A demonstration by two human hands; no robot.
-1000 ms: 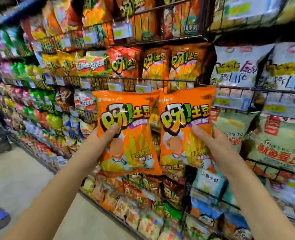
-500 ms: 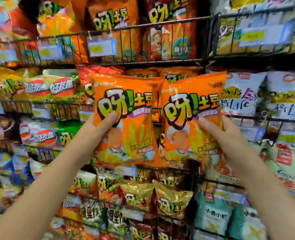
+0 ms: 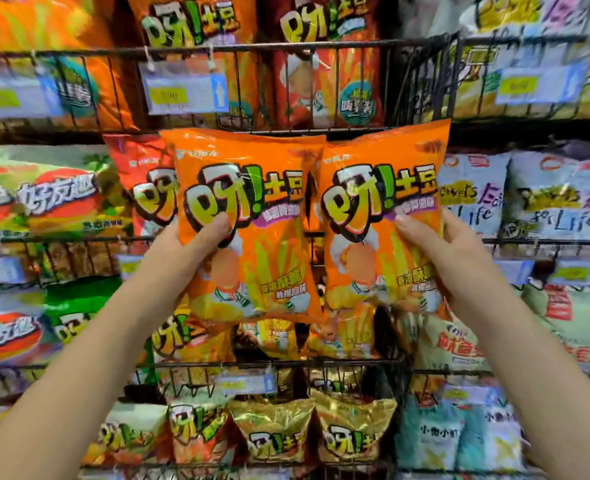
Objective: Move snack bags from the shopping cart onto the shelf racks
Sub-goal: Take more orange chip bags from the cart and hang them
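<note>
Frame centre: left hand (image 3: 179,251) grasps one orange snack bag (image 3: 252,209), thumb on its front. Right hand (image 3: 449,258) likewise grasps a second orange bag (image 3: 383,202). Inner edges meet at the top. Both are upright, their tops reaching the bottom of the upper wire rack (image 3: 321,46).

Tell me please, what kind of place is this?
Probably a supermarket snack aisle: black wire shelf racks in several tiers, all packed with snack bags, and a price tag hung on the rack front.
</note>
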